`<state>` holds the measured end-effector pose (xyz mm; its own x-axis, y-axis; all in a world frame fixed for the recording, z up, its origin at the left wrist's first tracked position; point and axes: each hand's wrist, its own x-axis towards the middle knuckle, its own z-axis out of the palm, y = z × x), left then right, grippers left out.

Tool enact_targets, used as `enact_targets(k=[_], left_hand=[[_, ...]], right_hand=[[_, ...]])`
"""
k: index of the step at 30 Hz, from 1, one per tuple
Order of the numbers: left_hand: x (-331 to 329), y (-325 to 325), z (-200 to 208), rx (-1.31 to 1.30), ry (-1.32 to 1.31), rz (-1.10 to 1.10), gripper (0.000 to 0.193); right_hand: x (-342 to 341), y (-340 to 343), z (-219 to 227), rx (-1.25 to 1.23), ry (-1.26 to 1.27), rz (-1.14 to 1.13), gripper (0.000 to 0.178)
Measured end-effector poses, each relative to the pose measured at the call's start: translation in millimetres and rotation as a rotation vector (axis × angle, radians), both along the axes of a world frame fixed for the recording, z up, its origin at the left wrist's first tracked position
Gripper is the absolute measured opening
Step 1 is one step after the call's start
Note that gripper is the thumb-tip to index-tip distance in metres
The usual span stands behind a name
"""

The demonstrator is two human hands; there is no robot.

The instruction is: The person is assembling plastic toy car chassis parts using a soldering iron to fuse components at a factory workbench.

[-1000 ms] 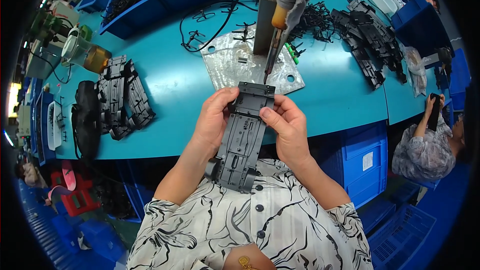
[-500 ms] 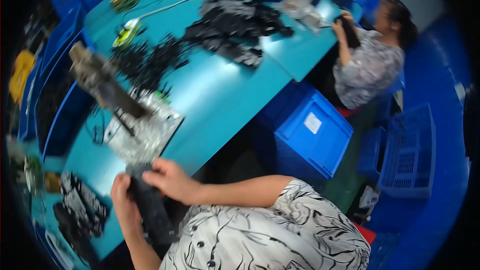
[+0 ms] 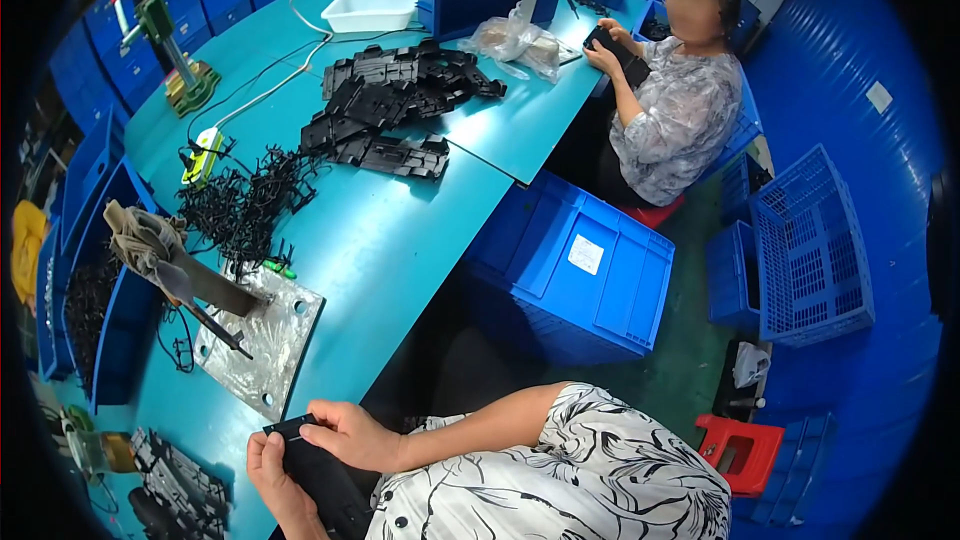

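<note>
We see a bright, evenly lit scene; glare on the teal table [image 3: 400, 240]; fisheye bending, dark vignette at edges.

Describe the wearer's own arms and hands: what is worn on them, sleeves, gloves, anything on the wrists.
Both hands are bare, with no gloves: the left hand and the right hand. The forearms are uncovered too; no watch or band shows on either wrist. The sleeve on the right arm is short, ending near the elbow, of white fabric with a black leaf-like print. It belongs to a shirt with dark buttons.
</note>
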<state>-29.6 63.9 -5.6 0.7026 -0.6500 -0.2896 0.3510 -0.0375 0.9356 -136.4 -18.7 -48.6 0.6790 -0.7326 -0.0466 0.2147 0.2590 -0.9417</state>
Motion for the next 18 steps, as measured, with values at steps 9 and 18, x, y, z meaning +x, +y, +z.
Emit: enact_targets(k=[9, 18], left_hand=[[-4.8, 1.3, 2.4, -0.055, -0.061, -0.028, 0.018], [-5.1, 6.1, -0.2, -0.044, -0.068, -0.001, 0.02]], right_hand=[[-5.2, 1.6, 3.6, -0.002, 0.015, 0.039, 0.026], [-6.1, 2.4, 12.6, -0.071, 0.044, 0.043, 0.021]])
